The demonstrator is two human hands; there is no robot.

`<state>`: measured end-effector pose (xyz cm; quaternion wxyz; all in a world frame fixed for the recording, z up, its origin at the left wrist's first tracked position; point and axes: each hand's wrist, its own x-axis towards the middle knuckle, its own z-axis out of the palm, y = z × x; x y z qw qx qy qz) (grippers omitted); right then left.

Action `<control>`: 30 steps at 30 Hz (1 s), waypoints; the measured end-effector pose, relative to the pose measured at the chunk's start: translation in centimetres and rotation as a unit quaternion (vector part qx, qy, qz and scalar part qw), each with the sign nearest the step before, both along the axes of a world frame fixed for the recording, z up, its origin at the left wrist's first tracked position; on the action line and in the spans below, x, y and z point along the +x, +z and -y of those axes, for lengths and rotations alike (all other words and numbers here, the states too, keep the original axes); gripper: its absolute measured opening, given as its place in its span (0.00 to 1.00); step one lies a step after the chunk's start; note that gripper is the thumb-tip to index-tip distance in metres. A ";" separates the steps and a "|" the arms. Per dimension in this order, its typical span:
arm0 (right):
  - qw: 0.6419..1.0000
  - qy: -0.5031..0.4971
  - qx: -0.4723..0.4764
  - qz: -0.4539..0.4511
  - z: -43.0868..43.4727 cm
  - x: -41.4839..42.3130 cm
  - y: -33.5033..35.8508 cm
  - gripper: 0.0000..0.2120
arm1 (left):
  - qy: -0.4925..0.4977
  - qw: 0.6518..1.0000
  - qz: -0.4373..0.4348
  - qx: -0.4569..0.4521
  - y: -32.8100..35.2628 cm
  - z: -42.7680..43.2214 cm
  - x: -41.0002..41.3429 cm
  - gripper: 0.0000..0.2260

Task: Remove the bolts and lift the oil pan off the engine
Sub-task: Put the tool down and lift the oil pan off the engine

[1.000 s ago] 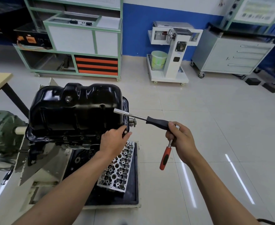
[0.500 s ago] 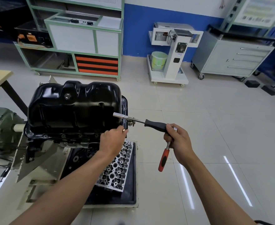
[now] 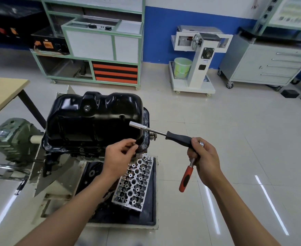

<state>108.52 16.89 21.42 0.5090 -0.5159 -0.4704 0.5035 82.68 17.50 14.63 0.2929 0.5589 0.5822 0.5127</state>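
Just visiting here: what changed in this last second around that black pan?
The left hand has drawn slightly back from the flange corner of the oil pan and now pinches something small, possibly a bolt. Unchanged: the right hand grips the black-handled socket driver and the red-handled ratchet together, and the pan sits on the engine.

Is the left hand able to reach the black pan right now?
Probably yes: the left hand sits right beside the pan with nothing between, though it pinches a small piece.
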 end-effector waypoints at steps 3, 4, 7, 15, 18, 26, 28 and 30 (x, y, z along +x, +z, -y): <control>0.998 0.042 0.027 -0.034 -0.9 -3.9 1.7 0.16 | 0.040 0.994 0.102 0.027 3.4 1.1 -3.7 0.10; 0.996 0.060 0.033 -0.050 -1.2 -5.7 2.4 0.15 | 0.053 0.990 0.125 0.043 4.7 1.5 -5.3 0.10; 0.988 0.123 0.046 -0.082 -2.0 -12.4 4.1 0.14 | 0.110 0.976 0.169 0.084 8.3 3.1 -11.1 0.08; 0.968 0.244 0.040 -0.033 -2.8 -37.8 5.0 0.17 | 0.315 0.931 0.151 0.109 9.9 8.5 -32.6 0.10; 0.967 0.248 -0.054 -0.031 -2.8 -49.4 3.6 0.15 | 0.386 0.911 0.126 0.074 7.3 10.6 -42.3 0.06; 0.944 0.244 -0.223 0.019 -2.6 -79.3 -6.7 0.12 | 0.478 0.872 0.074 -0.076 -4.2 12.7 -68.1 0.06; 0.930 0.233 -0.284 0.021 -2.5 -84.8 -9.7 0.11 | 0.487 0.864 0.030 -0.125 -7.0 13.1 -72.8 0.05; 0.924 0.213 -0.318 0.023 -2.8 -89.6 -12.7 0.10 | 0.488 0.856 0.001 -0.170 -9.8 13.3 -77.0 0.05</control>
